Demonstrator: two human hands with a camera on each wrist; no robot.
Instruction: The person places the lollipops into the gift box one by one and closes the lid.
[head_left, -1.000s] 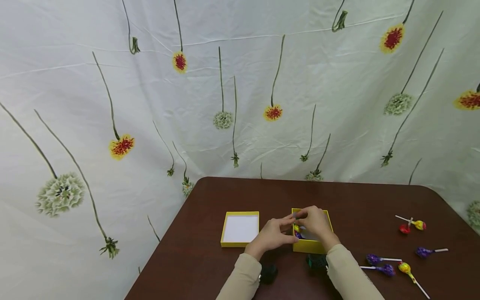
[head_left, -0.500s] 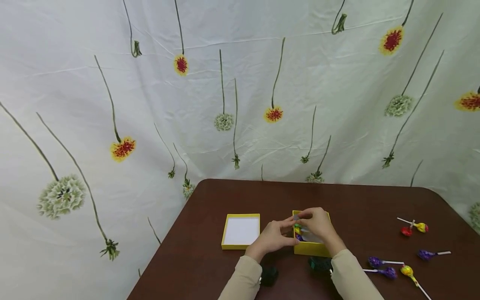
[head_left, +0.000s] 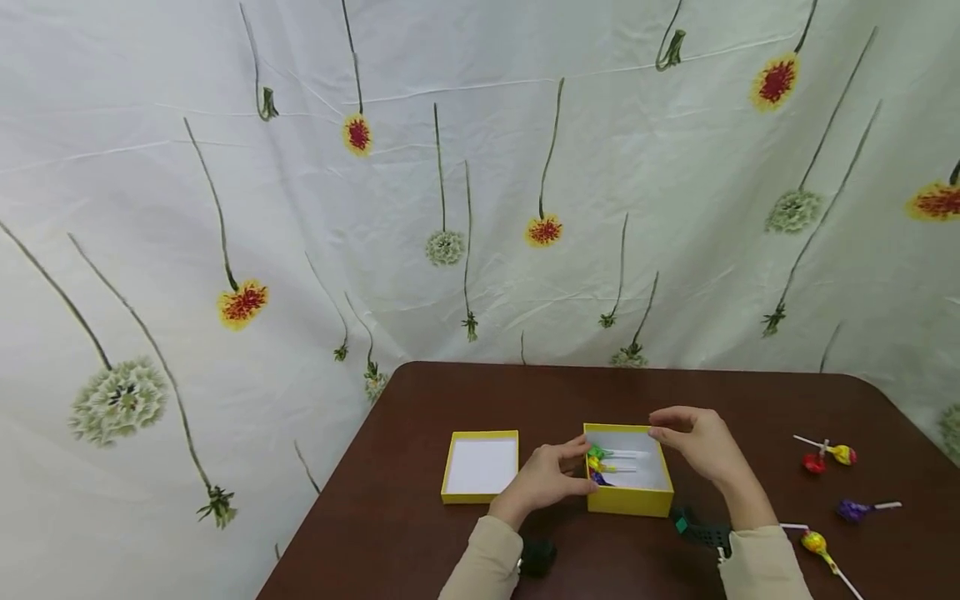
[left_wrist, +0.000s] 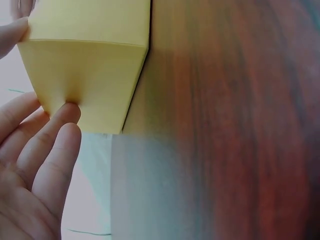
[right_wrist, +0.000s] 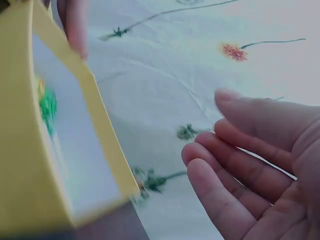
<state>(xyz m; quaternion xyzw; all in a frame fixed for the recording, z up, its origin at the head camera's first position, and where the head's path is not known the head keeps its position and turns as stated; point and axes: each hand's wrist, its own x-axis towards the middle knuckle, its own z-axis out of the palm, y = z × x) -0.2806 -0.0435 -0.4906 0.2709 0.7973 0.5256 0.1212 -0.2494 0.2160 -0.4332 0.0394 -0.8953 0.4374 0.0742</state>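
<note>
A yellow box (head_left: 630, 502) with a white inside stands without its lid on the table. Inside, along its left side, lie a green lollipop (head_left: 600, 452), a yellow lollipop (head_left: 596, 464) and a purple lollipop (head_left: 600, 479), sticks pointing right. My left hand (head_left: 546, 477) holds the box at its left side, thumb by the front corner; in the left wrist view, fingertips press the outer wall. Just above the right rim hovers my right hand (head_left: 701, 442), holding nothing; the right wrist view shows its fingers (right_wrist: 220, 200) loosely bent and apart from the box.
Left of the box lies the yellow lid (head_left: 480, 468), white inside up. At right are a red lollipop (head_left: 813, 462), two yellow lollipops (head_left: 843, 454) (head_left: 813, 542) and a purple lollipop (head_left: 853, 510). My right sleeve hides part of the table. A flowered cloth hangs behind.
My right hand has let go inside the box and moved right, uncovering the green lollipop there. The right forearm now covers two purple lollipop heads. My left hand stays at the box.
</note>
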